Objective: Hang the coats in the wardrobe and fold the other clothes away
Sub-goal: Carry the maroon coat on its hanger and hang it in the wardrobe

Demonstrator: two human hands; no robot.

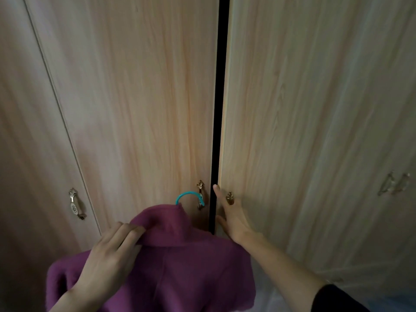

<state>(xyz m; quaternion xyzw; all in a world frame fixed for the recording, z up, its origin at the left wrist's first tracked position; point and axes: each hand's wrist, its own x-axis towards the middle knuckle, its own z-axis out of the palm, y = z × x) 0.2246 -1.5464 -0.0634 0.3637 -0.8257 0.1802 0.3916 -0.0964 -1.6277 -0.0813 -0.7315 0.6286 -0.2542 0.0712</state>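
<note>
**Your hands at the wardrobe doors, coat on its hanger**
Your left hand (108,255) grips the collar of the purple coat (180,266), fingers bent over the fabric, just left of the dark gap (219,109) between the doors. The teal hanger hook (188,194) rises from the collar. Your right hand (231,215), fingers straight and together, lies against the right door (315,131) just right of the gap, at its brass handle (230,198).
</note>
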